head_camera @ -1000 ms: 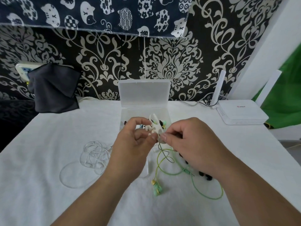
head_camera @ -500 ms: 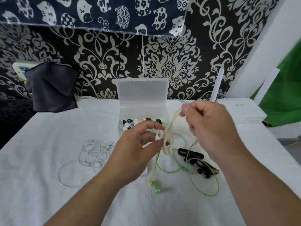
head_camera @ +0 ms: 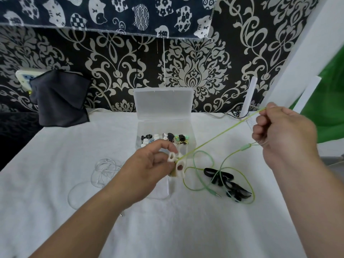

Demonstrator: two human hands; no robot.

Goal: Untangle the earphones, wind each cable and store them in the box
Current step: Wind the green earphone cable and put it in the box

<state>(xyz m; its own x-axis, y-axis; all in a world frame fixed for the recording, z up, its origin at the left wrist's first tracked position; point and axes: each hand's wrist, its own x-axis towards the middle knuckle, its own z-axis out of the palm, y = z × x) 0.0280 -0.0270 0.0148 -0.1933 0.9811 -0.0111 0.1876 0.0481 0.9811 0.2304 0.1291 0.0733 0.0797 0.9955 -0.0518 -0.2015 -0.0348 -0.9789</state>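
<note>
My left hand (head_camera: 150,170) pinches a white cable winder (head_camera: 177,164) in front of the clear plastic box (head_camera: 165,108), whose lid stands open. The green earphone cable (head_camera: 223,133) runs taut from the winder up to my right hand (head_camera: 284,135), which pinches it high at the right. The rest of the green cable loops on the white cloth, its plug (head_camera: 214,192) lying near black cable ties (head_camera: 227,180). A white earphone set (head_camera: 104,170) lies coiled at the left. Small earbuds (head_camera: 163,138) sit in the box.
A dark cloth (head_camera: 59,101) hangs at the back left against the patterned wall. A white router (head_camera: 250,101) with an upright antenna stands at the back right, partly behind my right hand. White cloth covers the table (head_camera: 55,211).
My right hand has pulled the green cable up and far to the right, drawing it taut through the winder. The earbuds that lay near the front have gone from the cloth; the plug now lies at the right.
</note>
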